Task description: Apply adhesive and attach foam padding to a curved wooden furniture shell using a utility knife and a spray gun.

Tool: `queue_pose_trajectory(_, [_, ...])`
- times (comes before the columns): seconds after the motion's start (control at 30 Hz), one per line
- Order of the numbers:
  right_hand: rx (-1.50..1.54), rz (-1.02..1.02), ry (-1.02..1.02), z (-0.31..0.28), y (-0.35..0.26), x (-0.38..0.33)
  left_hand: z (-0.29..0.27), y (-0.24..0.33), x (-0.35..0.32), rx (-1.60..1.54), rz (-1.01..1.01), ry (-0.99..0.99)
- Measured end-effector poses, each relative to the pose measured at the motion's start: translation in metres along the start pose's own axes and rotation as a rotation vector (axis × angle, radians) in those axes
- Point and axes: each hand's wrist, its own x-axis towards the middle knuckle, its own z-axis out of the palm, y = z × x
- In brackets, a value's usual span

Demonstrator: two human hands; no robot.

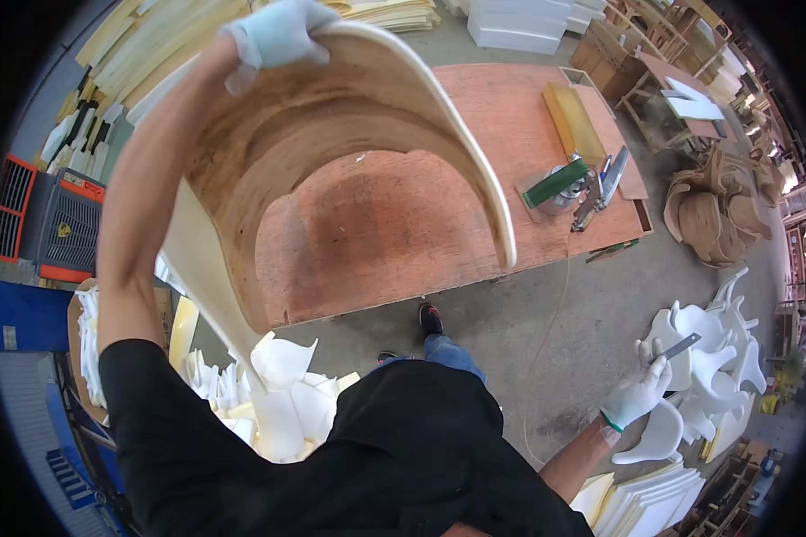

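Note:
My left hand (282, 38), in a pale glove, is raised at the upper left and closed on the top edge of a large curved chair shell (331, 85). Brown bare wood shows on the shell's inside, and white foam lines its outer edge. It is tilted over the near part of the wooden worktable (475, 98), whose top shows through its opening. Low at the right, away from the table, my gloved right hand (638, 392) is closed on a flat grey metal blade (681, 346) that points up and right.
On the table's right are a yellow foam block (573, 121), a metal pot (560, 186) with a green piece on it, and a spray gun (587, 208) trailing a thin hose. White foam offcuts (287, 403) lie at my left, white curved shells (707, 358) at my right.

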Motion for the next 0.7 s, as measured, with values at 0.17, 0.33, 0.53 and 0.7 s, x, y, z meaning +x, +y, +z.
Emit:
queue_pose_trajectory(0.17, [-0.030, 0.010, -0.085, 0.021, 0.004, 0.011, 0.050, -0.011, -0.002, 0.079, 0.025, 0.029])
queue_pose_trajectory(0.33, [0.031, 0.097, -0.271, 0.082, 0.018, 0.025, 0.074, 0.024, 0.013, -0.039, -0.043, -0.045])
queue_pose_trajectory(0.53, [0.009, 0.196, -0.635, 0.193, 0.035, -0.013, 0.088, 0.036, 0.026, 0.205, 0.037, -0.028])
queue_pose_trajectory(0.7, [0.249, 0.359, -0.857, 0.231, 0.040, -0.038, 0.068, 0.075, -0.047, 0.302, -0.183, 0.314])
